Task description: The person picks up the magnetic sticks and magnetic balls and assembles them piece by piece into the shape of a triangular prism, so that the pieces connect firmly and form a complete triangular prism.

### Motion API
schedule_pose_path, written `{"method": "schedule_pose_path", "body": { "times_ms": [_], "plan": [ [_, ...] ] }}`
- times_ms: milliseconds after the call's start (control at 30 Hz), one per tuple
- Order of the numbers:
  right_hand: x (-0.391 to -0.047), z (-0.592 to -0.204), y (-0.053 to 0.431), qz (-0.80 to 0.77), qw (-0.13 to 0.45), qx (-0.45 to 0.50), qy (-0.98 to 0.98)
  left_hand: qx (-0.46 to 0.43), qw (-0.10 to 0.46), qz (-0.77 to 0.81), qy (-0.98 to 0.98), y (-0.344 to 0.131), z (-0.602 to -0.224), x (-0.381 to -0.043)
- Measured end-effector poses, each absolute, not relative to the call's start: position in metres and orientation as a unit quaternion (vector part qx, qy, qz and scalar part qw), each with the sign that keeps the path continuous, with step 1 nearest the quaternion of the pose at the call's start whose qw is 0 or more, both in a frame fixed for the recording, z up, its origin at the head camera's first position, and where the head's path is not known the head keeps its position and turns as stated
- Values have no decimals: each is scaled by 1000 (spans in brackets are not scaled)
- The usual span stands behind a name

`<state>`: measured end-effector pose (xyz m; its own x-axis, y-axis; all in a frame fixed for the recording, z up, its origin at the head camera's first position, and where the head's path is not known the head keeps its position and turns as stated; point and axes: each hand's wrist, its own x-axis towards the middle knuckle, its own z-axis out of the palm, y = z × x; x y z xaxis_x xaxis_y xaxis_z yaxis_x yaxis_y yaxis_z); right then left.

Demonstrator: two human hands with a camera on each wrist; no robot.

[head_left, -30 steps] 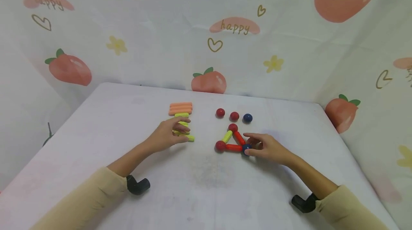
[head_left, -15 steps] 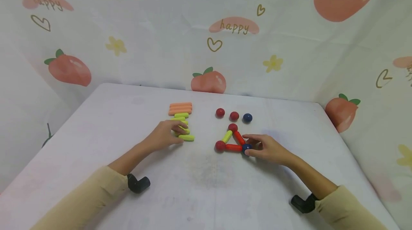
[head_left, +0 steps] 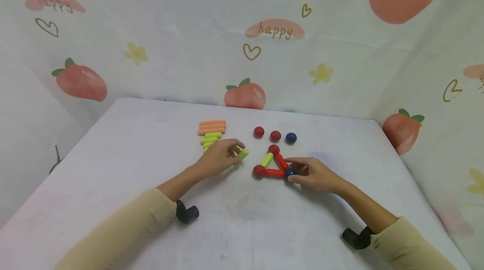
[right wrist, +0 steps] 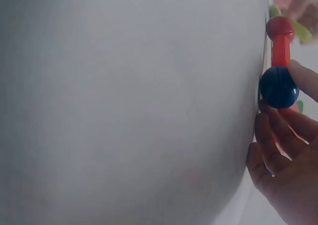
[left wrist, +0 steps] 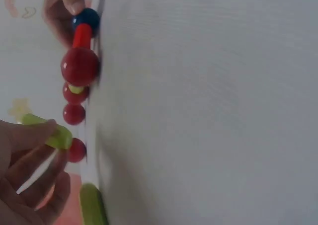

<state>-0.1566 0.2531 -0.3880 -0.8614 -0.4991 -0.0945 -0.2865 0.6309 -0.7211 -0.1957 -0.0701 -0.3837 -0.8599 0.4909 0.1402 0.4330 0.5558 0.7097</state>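
Observation:
My left hand (head_left: 217,158) pinches a yellow-green magnetic rod (head_left: 243,154) between thumb and fingers, raised off the table in the left wrist view. Just right of it lies a triangle of rods and balls. Its corners are a red ball (head_left: 274,149) at the back, another red ball (head_left: 259,171) at front left and a blue ball (head_left: 289,173). Two red rods (head_left: 274,173) and one yellow-green rod (head_left: 266,160) join them. My right hand (head_left: 315,173) holds the blue corner ball, thumb on its near side; the right wrist view shows this ball (right wrist: 279,87) close up.
Several orange rods (head_left: 211,127) lie stacked side by side at the back, with loose yellow-green rods (head_left: 211,140) in front, partly hidden by my left hand. Two loose red balls (head_left: 259,132) and a blue one (head_left: 291,137) sit behind the triangle on the white table (head_left: 242,228).
My left hand has taken the nearest yellow-green rod from the row and carried it right, toward the triangle. The right hand stays on the blue ball.

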Motion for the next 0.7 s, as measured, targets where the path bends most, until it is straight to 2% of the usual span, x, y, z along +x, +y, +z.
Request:
{"method": "schedule_pose_path", "body": {
  "times_ms": [167, 400, 700],
  "plan": [
    [-158, -388, 254, -367, 144, -222, 892, 260, 45, 474, 840, -38, -376, -211],
    [-157, -387, 254, -371, 150, -226, 888, 257, 93, 530, 803, 2, -376, -227],
    [-157, -386, 253, -370, 148, -226, 889, 256, 114, 529, 801, 18, -382, -235]
  ]
}}
